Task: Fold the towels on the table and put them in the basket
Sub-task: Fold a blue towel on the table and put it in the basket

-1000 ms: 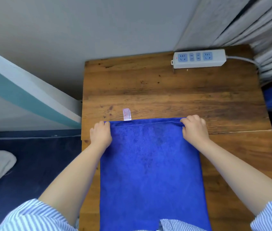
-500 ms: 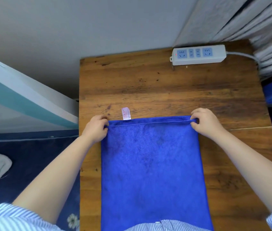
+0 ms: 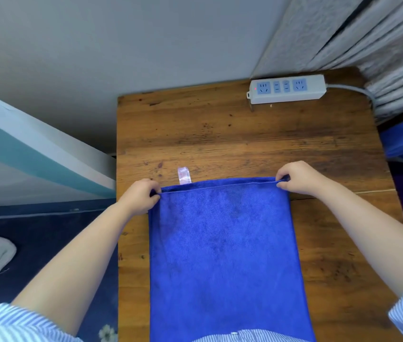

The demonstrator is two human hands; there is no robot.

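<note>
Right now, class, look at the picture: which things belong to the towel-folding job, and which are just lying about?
Part of the job:
blue towel, with its label
left hand, pinching one far corner
right hand, pinching the other far corner
wooden table, under the towel

Just lying about:
power strip at the table's far edge
curtain

Both bare forearms reach forward from rolled blue-and-white striped sleeves. The left hand (image 3: 139,196) and right hand (image 3: 298,178) sit level and well apart, knuckles up, fingers curled, each pinching a far corner of the flat blue terry towel (image 3: 222,255).
</note>
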